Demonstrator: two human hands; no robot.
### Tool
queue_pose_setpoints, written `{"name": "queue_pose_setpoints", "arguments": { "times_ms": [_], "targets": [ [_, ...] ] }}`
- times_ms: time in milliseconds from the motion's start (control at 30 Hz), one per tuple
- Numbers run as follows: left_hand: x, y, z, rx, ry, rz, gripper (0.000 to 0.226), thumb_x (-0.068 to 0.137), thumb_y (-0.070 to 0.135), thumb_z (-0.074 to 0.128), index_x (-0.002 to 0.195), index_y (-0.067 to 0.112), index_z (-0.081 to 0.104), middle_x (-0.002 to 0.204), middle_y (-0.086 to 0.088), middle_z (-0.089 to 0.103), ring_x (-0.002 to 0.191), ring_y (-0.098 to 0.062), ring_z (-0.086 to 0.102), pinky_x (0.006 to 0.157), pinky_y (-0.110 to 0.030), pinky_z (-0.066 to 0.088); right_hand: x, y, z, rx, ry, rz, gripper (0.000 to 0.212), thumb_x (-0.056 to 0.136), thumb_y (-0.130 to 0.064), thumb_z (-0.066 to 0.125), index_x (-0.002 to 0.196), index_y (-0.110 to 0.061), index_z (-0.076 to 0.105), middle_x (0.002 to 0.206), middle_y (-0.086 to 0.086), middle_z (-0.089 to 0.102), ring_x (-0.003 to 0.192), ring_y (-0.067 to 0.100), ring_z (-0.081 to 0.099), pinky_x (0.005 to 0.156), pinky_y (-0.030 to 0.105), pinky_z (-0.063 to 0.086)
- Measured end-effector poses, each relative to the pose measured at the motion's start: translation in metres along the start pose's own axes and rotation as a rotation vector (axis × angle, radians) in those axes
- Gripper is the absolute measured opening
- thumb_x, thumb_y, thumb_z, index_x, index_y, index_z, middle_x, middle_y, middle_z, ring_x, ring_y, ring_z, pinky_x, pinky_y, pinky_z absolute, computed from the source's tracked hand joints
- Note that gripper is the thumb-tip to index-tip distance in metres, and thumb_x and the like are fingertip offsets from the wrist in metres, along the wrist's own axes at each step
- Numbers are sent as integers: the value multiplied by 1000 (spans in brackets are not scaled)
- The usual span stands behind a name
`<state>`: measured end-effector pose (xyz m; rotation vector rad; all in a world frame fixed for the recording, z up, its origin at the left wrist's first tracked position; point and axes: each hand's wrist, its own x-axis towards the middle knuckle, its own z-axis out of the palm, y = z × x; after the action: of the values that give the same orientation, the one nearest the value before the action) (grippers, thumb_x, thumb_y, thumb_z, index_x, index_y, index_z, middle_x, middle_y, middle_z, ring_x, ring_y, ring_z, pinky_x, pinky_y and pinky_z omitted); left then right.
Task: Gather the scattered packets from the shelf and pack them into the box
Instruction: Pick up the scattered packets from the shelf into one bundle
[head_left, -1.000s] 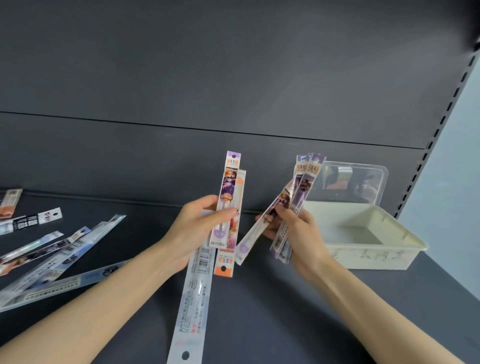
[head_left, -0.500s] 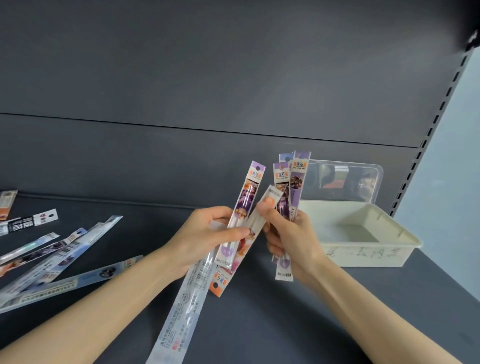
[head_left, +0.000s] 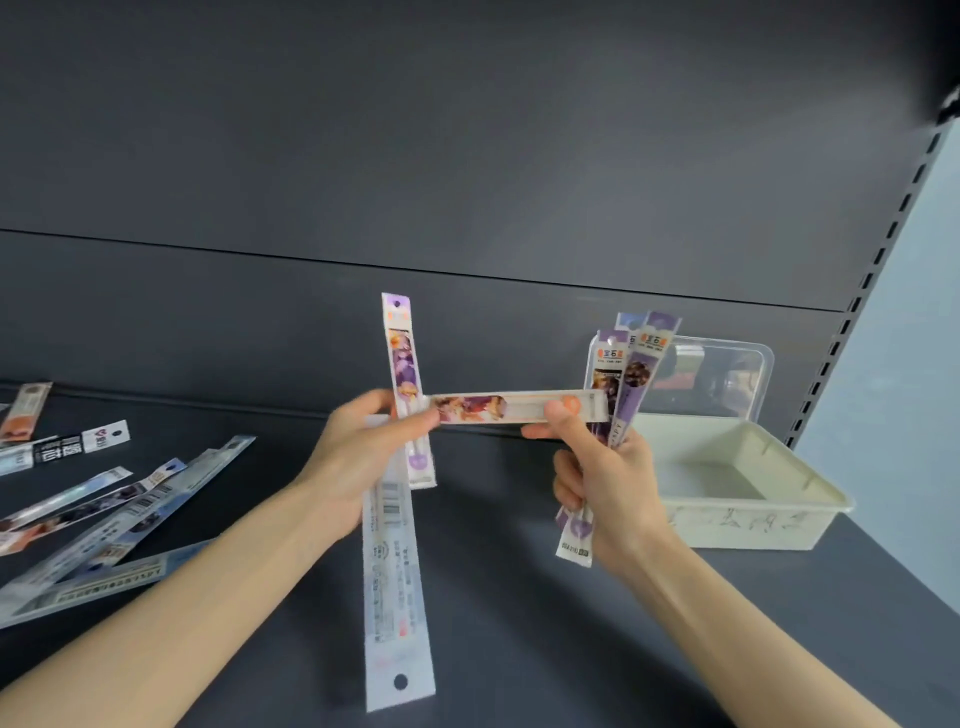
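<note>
Packet (head_left: 519, 408) lies level between your hands, long axis 9-to-3. Left hand (head_left: 358, 457) grips two vertical packets (head_left: 402, 364), thumb at its 9 o'clock end; right hand (head_left: 608, 483) pinches the 3 o'clock end plus a fanned bundle (head_left: 636, 374). Box (head_left: 748, 525) sits 3 o'clock of right hand, nearer it. Loose packets (head_left: 104, 509) at 9 on shelf (head_left: 493, 597).

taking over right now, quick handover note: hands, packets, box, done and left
Left hand grips an upright purple packet and a long white packet hanging down, and touches one end of a sideways packet.
Right hand holds a bundle of purple packets, thumb pinching the sideways packet's other end.
Box sits on the shelf at right, no packet visible inside; clear lid behind it.
Done: several packets gathered in the hands.
Left: collect the loose packets on the shelf's left, pack all into the box.
</note>
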<state>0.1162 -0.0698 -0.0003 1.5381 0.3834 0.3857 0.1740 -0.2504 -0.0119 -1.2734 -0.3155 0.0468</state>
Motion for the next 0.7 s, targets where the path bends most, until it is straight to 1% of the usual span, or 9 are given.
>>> {"name": "queue_pose_setpoints", "arguments": {
  "times_ms": [67, 100, 200, 300, 400, 467, 500, 600, 700],
  "targets": [
    [2, 8, -9, 7, 78, 86, 16, 81, 18, 73, 96, 13, 69, 90, -6, 72, 81, -21, 67, 72, -29, 49, 0, 1, -1, -49, 22, 5, 27, 86, -26, 68, 82, -1, 57, 42, -2, 31, 35, 11, 21, 35, 21, 22],
    [2, 12, -14, 26, 95, 135, 15, 81, 16, 72, 95, 13, 69, 89, -5, 72, 81, -20, 66, 70, -28, 49, 0, 1, -1, -70, 38, 4, 28, 85, -25, 70, 87, 0, 55, 41, -5, 32, 35, 12, 21, 36, 22, 22],
    [3, 25, -30, 108, 77, 204, 13, 81, 14, 71, 94, 15, 70, 89, -3, 74, 82, -18, 69, 67, -25, 50, -2, 2, 0, -175, 48, -42, 27, 83, -20, 73, 103, -6, 62, 50, -12, 46, 34, 6, 30, 36, 20, 27],
    [0, 30, -35, 137, -44, 176, 13, 80, 15, 72, 93, 19, 73, 89, 0, 77, 82, -13, 72, 69, -24, 50, -5, 2, 5, -292, -50, -58, 30, 77, -18, 78, 104, -11, 65, 66, -3, 56, 40, 1, 46, 41, 12, 35],
    [-7, 26, -21, 146, -193, 160, 14, 80, 14, 71, 94, 14, 74, 89, -1, 77, 83, -10, 73, 69, -18, 52, -10, 3, 10, -450, -265, 42, 22, 74, -21, 80, 93, -13, 72, 67, 9, 66, 57, 7, 55, 52, 13, 44],
    [-10, 21, -11, 114, -234, 155, 15, 82, 19, 69, 95, 13, 74, 91, -1, 77, 86, -11, 73, 73, -20, 52, -12, 2, 11, -526, -349, 91, 9, 78, -19, 77, 76, -15, 69, 57, -4, 65, 50, 3, 56, 52, 11, 45],
    [-10, 19, -7, 90, -212, 153, 16, 83, 23, 68, 94, 14, 74, 90, 0, 77, 84, -11, 72, 73, -21, 52, -12, 0, 10, -545, -347, 98, 14, 81, -19, 74, 70, -15, 66, 54, -6, 62, 46, 2, 55, 51, 11, 45],
    [-6, 15, -6, 77, -91, 153, 15, 84, 30, 66, 92, 19, 74, 78, 3, 76, 68, -5, 67, 63, -19, 48, -6, -1, 4, -452, -221, 102, 23, 89, -20, 65, 68, -13, 58, 54, -3, 56, 48, 7, 51, 51, 15, 43],
    [-9, 10, -2, 133, -155, 146, 18, 83, 29, 68, 88, 12, 74, 76, -1, 76, 65, -3, 66, 70, -23, 47, -2, 0, 2, -206, -184, 147, 21, 95, -21, 56, 77, -11, 52, 52, -2, 55, 51, 12, 54, 62, 30, 48]
  ]
}}
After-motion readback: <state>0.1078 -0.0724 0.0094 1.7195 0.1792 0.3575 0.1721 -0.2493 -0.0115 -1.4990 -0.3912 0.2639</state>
